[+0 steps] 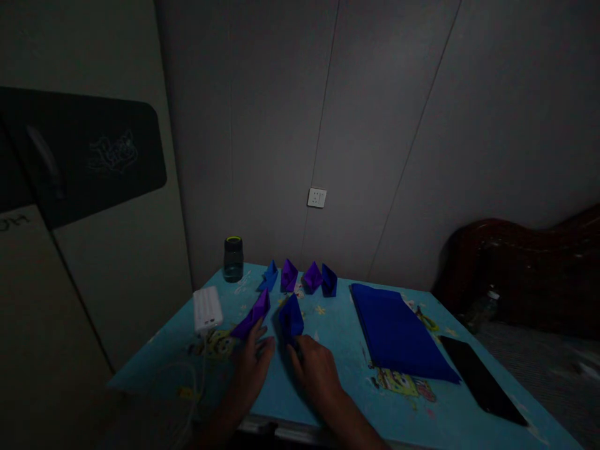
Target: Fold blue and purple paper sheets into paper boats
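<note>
My left hand [253, 357] has its fingers apart, with the fingertips against or just in front of a purple paper boat [253, 315]; whether they touch it I cannot tell. My right hand [315, 367] is closed at the near end of a dark blue paper boat [291, 317], which stands on the table to the right of the purple one. Behind these, several more folded boats line the far side: a lighter blue boat [269, 277], a purple boat [289, 275], another purple boat [312, 277] and a dark blue boat [329, 280].
Blue sheets [400, 331] lie on the patterned table [335, 334] at right, near scissors [427, 320] and a black phone [480, 378]. At left are a white power bank [207, 309] with a cable and a dark bottle [233, 259]. A wall [262, 125] stands behind.
</note>
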Demonstrator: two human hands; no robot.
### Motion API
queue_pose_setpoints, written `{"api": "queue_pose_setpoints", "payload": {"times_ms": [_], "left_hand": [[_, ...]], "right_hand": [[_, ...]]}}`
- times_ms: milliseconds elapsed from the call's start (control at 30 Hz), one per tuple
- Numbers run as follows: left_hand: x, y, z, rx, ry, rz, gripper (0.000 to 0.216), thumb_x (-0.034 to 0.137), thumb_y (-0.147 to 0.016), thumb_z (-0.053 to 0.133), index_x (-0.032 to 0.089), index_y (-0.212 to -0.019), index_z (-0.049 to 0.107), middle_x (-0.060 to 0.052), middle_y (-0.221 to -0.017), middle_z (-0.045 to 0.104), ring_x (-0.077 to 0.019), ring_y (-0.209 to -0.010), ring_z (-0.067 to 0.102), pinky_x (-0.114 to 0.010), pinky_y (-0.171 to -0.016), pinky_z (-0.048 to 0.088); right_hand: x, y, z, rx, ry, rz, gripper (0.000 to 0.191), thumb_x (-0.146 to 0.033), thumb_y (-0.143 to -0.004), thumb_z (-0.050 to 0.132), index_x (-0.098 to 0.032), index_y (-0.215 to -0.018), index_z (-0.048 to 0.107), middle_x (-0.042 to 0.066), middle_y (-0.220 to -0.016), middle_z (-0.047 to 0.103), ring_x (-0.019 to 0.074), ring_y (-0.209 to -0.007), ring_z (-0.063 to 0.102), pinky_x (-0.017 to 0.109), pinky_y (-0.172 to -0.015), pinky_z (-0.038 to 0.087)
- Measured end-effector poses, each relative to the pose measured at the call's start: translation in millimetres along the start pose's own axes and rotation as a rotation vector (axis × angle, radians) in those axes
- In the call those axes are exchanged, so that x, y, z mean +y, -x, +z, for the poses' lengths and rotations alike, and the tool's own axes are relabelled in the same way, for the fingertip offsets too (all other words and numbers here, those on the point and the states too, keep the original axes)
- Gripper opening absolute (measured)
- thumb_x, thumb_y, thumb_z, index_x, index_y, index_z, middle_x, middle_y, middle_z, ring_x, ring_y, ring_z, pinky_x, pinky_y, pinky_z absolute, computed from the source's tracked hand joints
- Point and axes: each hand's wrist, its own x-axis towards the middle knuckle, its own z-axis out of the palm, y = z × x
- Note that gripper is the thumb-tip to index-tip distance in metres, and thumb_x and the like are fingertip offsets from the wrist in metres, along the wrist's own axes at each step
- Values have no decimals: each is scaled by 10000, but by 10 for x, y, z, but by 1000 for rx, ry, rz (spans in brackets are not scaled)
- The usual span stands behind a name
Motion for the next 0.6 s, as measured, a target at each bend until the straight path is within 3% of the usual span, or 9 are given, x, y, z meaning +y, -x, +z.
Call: {"api": "queue_pose_setpoints", "payload": {"times_ms": [100, 200, 300, 433, 600], "left_hand": [[-90, 47, -33, 46, -216, 255, 499, 352, -843, 550, 217, -1319, 484, -144, -1359, 532, -274, -1189, 582, -439, -979, 497], [-118, 75, -13, 76, -390, 452, 440, 274, -863, 509, 211, -1299, 520, -137, -1339, 529, -286, -1264, 510, -473, -1039, 449], [-99, 101, -3, 62, -493, 528, 443, 236, -888, 474, 210, -1330, 499, -130, -1346, 514, -277, -1280, 490, -479, -1087, 395], [-74, 134, -6, 30, -547, 582, 422, 232, -901, 461, 175, -1317, 509, -143, -1332, 510, -272, -1272, 493, -456, -1092, 391], [-129, 150, 17, 30, -574, 604, 381, 247, -911, 455, 155, -1266, 557, -166, -1340, 493, -299, -1278, 490, -490, -1084, 401]], "right_hand": [[-87, -47, 88, -37, 141, 4, 205, -227, -973, 449, -194, -1019, 646, 87, -940, 720, 225, -832, 708, 273, -695, 478], [-159, -66, 145, -49, 176, 6, 238, -254, -970, 471, -210, -1161, 606, 86, -988, 715, 219, -848, 705, 273, -708, 483], [-214, 3, 139, -40, 160, 10, 392, -298, -966, 488, -230, -1352, 487, 96, -1071, 702, 226, -914, 691, 286, -755, 488], [-166, 246, 6, -19, 166, 25, 438, -321, -972, 471, -240, -1402, 445, 98, -1126, 687, 229, -983, 665, 303, -831, 478], [342, 675, -370, 47, 248, 116, 329, -202, -951, 467, -183, -1250, 604, 118, -1097, 696, 234, -1036, 636, 307, -899, 451]]}}
